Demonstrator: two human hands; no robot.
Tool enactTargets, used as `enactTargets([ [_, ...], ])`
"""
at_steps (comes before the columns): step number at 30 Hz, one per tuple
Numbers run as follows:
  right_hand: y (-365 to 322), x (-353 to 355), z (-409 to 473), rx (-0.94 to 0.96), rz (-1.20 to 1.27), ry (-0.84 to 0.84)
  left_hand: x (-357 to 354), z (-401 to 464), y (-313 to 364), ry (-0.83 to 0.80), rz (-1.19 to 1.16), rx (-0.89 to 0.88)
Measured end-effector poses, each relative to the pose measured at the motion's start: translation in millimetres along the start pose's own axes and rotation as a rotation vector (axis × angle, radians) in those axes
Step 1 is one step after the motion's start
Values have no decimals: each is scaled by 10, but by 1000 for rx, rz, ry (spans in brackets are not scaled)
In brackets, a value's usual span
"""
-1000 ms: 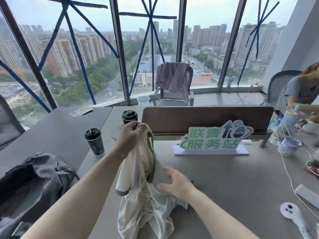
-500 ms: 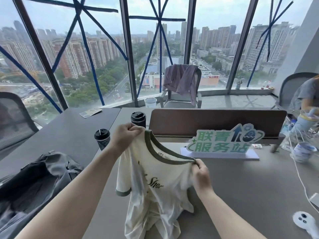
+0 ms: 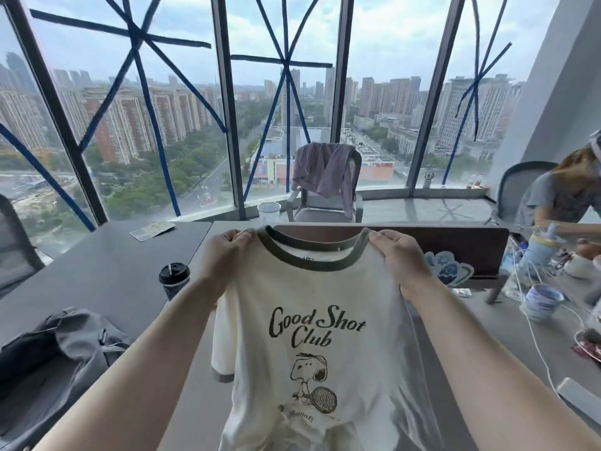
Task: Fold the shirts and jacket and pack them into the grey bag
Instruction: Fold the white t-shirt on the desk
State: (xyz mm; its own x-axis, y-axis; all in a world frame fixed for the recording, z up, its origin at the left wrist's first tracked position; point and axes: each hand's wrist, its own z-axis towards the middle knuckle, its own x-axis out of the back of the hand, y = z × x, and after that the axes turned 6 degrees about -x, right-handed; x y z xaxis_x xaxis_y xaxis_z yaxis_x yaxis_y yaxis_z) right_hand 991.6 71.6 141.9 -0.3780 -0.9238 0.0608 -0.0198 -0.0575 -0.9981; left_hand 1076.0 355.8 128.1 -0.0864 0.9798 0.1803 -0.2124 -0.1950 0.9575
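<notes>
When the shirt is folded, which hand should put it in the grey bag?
Probably the left hand. The grey bag lies on the table at the person's left, on that arm's side. The right hand would have to cross over the shirt. For now both hands pinch its shoulders.

"Good Shot Club" reads out in dark script across the chest of the cream T-shirt (image 3: pixel 325 320), right above a cartoon dog with a tennis racket. A smaller line of lettering under the dog is too crumpled to read (as is the neck label inside the collar, too small to tell).
</notes>
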Motion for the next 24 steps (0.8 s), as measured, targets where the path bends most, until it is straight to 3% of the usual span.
enactTargets([
  [2,96,34,-69,-3,-271,-95,-32,-59,-122,-69,125,10],
  [4,234,78,-171,10,-386,-152,-41,-151,-247,-88,145,20],
  [9,219,151,-382,132,-141,-470,-23,-262,-310,-234,92,-16],
  [13,-40,-14,-406,215,-113,-629,-109,-272,-52,-301,-153,-45],
  [20,-156,-173,-408,454,-379,-503,-172,-247,117,-406,-476,-32],
  [24,-95,-270,-358,484,-347,-327,-228,-340,137,-558,-567,-15],
])
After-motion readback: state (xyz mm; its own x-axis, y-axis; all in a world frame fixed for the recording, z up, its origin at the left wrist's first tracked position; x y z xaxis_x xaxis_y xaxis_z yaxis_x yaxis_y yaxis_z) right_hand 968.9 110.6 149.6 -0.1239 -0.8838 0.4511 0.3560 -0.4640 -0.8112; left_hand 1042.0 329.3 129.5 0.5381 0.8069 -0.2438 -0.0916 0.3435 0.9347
